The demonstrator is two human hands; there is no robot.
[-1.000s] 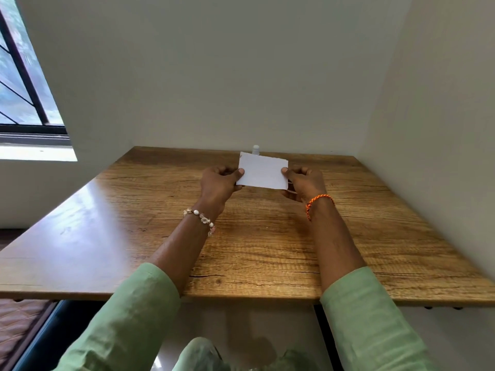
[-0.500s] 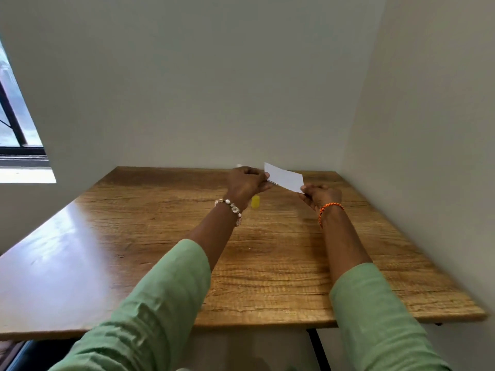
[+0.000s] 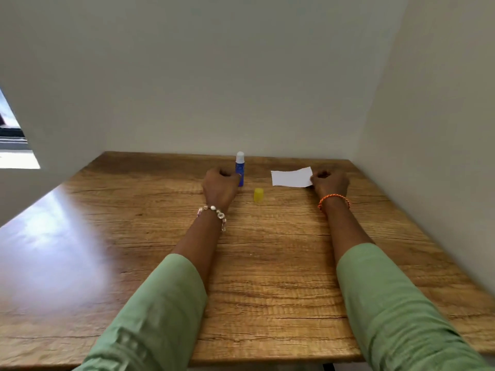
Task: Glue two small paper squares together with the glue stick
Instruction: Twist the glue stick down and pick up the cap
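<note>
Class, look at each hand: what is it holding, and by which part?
Right hand pinches the white paper by its right edge. Left hand touches the glue stick low on its barrel; its grip is unclear.

Upright uncapped glue stick, white paper flat.

A second ago you held the paper up off the surface between both hands, in front of the glue stick. Now your left hand has let go of it and sits curled at the glue stick's base, touching its left side. Your right hand has carried the paper well to the right of the glue stick and brought it down to the surface, its grip pinching the sheet's right edge. The yellow cap, hidden earlier, now shows just to the near right of the glue stick.
</note>
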